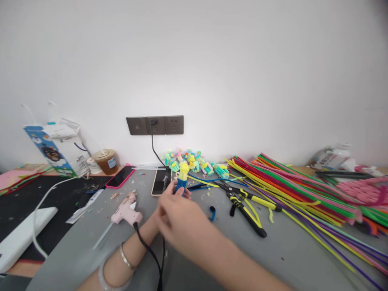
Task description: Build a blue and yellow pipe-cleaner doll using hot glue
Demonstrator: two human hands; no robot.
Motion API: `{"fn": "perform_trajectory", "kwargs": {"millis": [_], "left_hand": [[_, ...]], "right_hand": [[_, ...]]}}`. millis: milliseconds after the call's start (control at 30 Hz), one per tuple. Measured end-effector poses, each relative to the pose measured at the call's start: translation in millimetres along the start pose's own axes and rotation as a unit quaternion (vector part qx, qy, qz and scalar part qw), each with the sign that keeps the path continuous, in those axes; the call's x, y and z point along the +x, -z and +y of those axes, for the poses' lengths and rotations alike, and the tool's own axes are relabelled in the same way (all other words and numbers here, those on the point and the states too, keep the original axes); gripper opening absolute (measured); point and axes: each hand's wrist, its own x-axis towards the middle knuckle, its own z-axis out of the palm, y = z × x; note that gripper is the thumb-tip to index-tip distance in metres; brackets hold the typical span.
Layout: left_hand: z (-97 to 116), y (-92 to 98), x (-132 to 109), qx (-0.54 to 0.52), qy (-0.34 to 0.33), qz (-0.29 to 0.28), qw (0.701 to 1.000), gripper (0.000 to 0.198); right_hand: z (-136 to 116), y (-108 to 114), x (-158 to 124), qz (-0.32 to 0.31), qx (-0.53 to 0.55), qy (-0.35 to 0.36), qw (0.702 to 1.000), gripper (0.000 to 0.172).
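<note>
Resting at left, a pink plastic glue gun (125, 212) could be dragged if its black cord (148, 245) is snagged by a forearm (136, 243); in the left hand (170, 188), a yellow-and-blue fuzzy-stem piece (182, 175) is held upright over grey tabletop (279, 242); the blurred right hand's (177, 214) hold cannot be told.

I see one small fuzzy piece (183, 171), bright yellow on top and blue beneath; the yellow part looks knobby and bunched, the blue section shows upright ridges side by side; it stands nearly upright, its top leaning slightly to my right; it sits in the left hand (171, 188), raised over the tabletop (194, 226); its lower end is hidden from me behind fingers.
</note>
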Motion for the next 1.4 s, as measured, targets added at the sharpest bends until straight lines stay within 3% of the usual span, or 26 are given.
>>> {"fn": "perform_trajectory", "kwargs": {"millis": [67,133,233,333,600,1000,1133,1233,1300,1400], "left_hand": [[2,-0.1,1,0.008,-0.003,-0.016,1.0,0.042],[4,-0.5,1,0.02,-0.006,-0.039,0.999,0.044],[7,-0.7,1,0.025,-0.003,-0.059,0.998,0.046],[7,-0.1,0,0.024,0.001,-0.059,0.998,0.046],[7,-1.5,-2,0.015,0.011,-0.062,0.998,0.047],[7,-1.4,-3,0.011,0.011,-0.064,0.998,0.045],[8,-1.5,-3,0.012,0.01,-0.07,0.997,0.044],[9,-1.5,-3,0.012,0.01,-0.077,0.997,0.044],[11,-1.8,-4,0.016,0.012,-0.08,0.997,0.045],[14,-2.3,-5,0.022,0.013,-0.083,0.996,0.045]], "right_hand": [[29,27,-20,-0.045,-0.02,-0.076,0.996,0.011],[57,39,-35,-0.087,-0.057,-0.145,0.984,0.007],[89,31,-48,-0.133,-0.076,-0.173,0.973,0.013],[104,14,-52,-0.137,-0.06,-0.167,0.975,0.016],[107,8,-51,-0.122,-0.064,-0.151,0.979,0.007],[92,3,-45,-0.116,-0.118,-0.191,0.967,0.015],[107,14,-43,-0.05,-0.078,-0.222,0.971,0.014],[124,32,-42,0.082,0.057,-0.2,0.975,0.008],[132,46,-40,0.171,0.179,-0.176,0.953,0.005],[135,63,-32,0.238,0.359,-0.157,0.889,0.023]]}}
